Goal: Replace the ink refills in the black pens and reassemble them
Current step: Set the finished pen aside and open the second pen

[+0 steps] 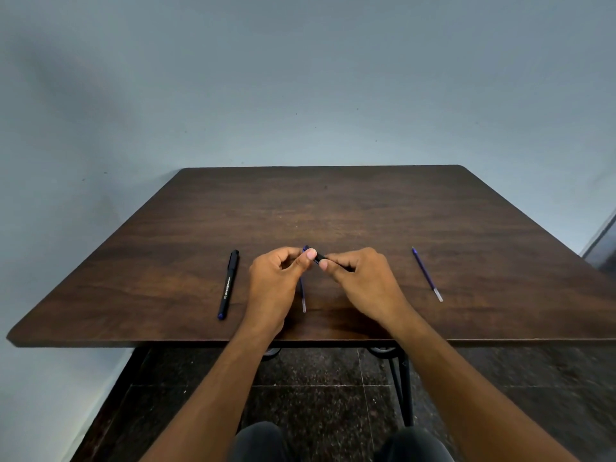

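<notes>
Both hands meet over the near-middle of the table [333, 201], sharing one black pen. Left hand [273, 281] pinches the pen's left end, thumb tip pressed on top, other fingers curled behind. Right hand [363, 281] is wrapped round the pen's right part, w/ only a short black stretch of the held pen [319, 256] showing between my thumbs and a bit of blue poking out at the far left end.

Near to far: below my left hand a refill [303, 301] lies on the wood, clear tail toward me; most of it is hidden by the hand, so I can't tell if it touches anything. Left of that, a second black pen [228, 285] lies whole and untouched, blue end nearest me. Out right, well apart, a spare blue refill [427, 274] lies slanted, clear end near.

My read: I'm working the held pen apart or together at its joint; can't say which. To do it well, keep both grips close to the seam, twist along the pen's axis and don't bend it, and hold it low over the table so any small part that drops stays put. Keep old and new refills separate, left vs right.
</notes>
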`<action>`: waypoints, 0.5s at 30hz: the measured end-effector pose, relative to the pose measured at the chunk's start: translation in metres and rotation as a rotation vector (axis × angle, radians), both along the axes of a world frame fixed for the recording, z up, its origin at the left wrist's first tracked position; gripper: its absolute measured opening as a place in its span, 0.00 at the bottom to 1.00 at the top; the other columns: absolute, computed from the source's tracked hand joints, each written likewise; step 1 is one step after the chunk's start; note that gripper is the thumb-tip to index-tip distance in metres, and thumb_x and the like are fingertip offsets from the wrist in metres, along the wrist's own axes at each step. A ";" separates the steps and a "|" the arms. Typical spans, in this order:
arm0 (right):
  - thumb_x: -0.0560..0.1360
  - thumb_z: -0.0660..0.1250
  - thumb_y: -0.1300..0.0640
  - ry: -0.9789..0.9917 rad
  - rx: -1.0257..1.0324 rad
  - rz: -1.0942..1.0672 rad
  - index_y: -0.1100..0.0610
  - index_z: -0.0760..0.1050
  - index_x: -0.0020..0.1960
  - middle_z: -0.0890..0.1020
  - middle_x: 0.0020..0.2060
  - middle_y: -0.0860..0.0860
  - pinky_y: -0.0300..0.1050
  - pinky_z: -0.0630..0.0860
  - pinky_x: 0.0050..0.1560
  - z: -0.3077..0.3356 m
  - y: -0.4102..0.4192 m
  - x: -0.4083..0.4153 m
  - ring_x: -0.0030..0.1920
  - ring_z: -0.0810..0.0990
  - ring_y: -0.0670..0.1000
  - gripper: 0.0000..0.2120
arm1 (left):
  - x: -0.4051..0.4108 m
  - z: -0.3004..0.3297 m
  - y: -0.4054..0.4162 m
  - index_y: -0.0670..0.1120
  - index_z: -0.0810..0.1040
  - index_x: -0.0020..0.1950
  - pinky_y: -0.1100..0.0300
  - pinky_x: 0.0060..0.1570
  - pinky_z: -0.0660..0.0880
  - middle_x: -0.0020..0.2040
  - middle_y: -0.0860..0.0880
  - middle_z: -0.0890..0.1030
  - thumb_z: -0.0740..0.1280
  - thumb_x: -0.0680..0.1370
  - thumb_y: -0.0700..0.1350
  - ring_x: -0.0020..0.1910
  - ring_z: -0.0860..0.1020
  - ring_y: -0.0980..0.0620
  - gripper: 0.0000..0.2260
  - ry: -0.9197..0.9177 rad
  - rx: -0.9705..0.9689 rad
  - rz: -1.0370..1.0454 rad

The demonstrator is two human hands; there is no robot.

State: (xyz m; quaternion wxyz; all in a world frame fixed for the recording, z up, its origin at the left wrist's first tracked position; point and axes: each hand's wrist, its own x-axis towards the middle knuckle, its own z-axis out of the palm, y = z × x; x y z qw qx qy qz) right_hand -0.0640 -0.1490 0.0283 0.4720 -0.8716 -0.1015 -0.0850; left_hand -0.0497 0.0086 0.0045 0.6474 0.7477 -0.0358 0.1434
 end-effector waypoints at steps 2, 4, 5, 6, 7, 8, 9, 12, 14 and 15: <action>0.80 0.69 0.51 -0.007 0.026 -0.013 0.49 0.87 0.50 0.75 0.20 0.44 0.40 0.67 0.30 -0.003 0.000 0.000 0.25 0.67 0.42 0.08 | 0.000 -0.001 0.001 0.50 0.86 0.44 0.58 0.50 0.80 0.42 0.48 0.87 0.72 0.78 0.48 0.48 0.84 0.48 0.05 0.003 -0.003 -0.002; 0.80 0.69 0.52 -0.009 0.039 -0.023 0.51 0.87 0.49 0.76 0.20 0.40 0.36 0.66 0.29 -0.005 0.001 -0.001 0.24 0.69 0.41 0.08 | 0.000 -0.002 0.001 0.49 0.86 0.45 0.54 0.51 0.80 0.41 0.47 0.87 0.72 0.78 0.48 0.48 0.84 0.47 0.05 0.005 0.007 0.004; 0.80 0.69 0.52 -0.005 0.034 -0.025 0.52 0.87 0.48 0.74 0.19 0.37 0.35 0.66 0.29 -0.005 0.002 -0.001 0.23 0.69 0.41 0.08 | 0.000 -0.002 0.001 0.49 0.86 0.45 0.54 0.51 0.80 0.41 0.48 0.87 0.72 0.78 0.48 0.47 0.84 0.48 0.05 0.004 0.012 0.005; 0.80 0.69 0.52 -0.001 0.022 -0.029 0.53 0.87 0.46 0.74 0.19 0.37 0.35 0.66 0.29 -0.004 0.002 -0.002 0.23 0.69 0.41 0.09 | 0.000 -0.002 0.001 0.49 0.86 0.45 0.56 0.50 0.80 0.41 0.49 0.87 0.72 0.78 0.48 0.47 0.84 0.49 0.05 0.003 0.015 0.005; 0.80 0.69 0.52 0.004 0.007 -0.032 0.52 0.87 0.42 0.75 0.20 0.37 0.38 0.69 0.30 -0.003 0.003 -0.002 0.23 0.71 0.42 0.11 | 0.000 -0.002 0.001 0.49 0.86 0.45 0.57 0.50 0.80 0.41 0.49 0.87 0.72 0.78 0.48 0.47 0.84 0.50 0.05 0.003 0.017 0.004; 0.80 0.69 0.52 0.008 0.000 -0.032 0.49 0.86 0.38 0.78 0.22 0.39 0.43 0.74 0.32 -0.002 0.004 -0.002 0.25 0.76 0.44 0.13 | 0.000 -0.002 0.001 0.49 0.86 0.45 0.58 0.50 0.80 0.41 0.50 0.87 0.72 0.78 0.48 0.47 0.84 0.51 0.05 0.002 0.018 0.002; 0.79 0.69 0.51 0.009 -0.005 -0.036 0.44 0.84 0.33 0.82 0.27 0.40 0.47 0.80 0.36 -0.002 0.003 -0.001 0.31 0.82 0.48 0.16 | 0.000 -0.002 0.001 0.49 0.86 0.45 0.59 0.50 0.80 0.41 0.51 0.87 0.72 0.78 0.48 0.47 0.84 0.53 0.05 0.002 0.021 -0.001; 0.79 0.70 0.51 0.011 -0.009 -0.048 0.40 0.82 0.32 0.88 0.43 0.48 0.53 0.83 0.49 -0.002 0.003 -0.001 0.45 0.87 0.49 0.16 | 0.000 -0.001 0.001 0.49 0.86 0.45 0.60 0.50 0.80 0.41 0.51 0.87 0.73 0.77 0.48 0.47 0.84 0.54 0.05 -0.002 0.036 -0.003; 0.79 0.70 0.51 0.011 -0.015 -0.054 0.46 0.84 0.37 0.88 0.49 0.50 0.50 0.82 0.53 0.001 0.002 -0.003 0.47 0.85 0.43 0.12 | 0.000 0.000 0.000 0.48 0.87 0.46 0.60 0.50 0.80 0.41 0.52 0.87 0.73 0.77 0.48 0.46 0.84 0.55 0.05 -0.003 0.032 -0.005; 0.79 0.70 0.51 0.020 -0.017 -0.059 0.49 0.86 0.42 0.88 0.48 0.49 0.49 0.82 0.53 0.002 0.002 -0.004 0.44 0.83 0.41 0.10 | 0.000 0.000 -0.001 0.47 0.87 0.46 0.60 0.50 0.80 0.41 0.52 0.87 0.73 0.77 0.48 0.46 0.85 0.55 0.05 -0.002 0.025 -0.005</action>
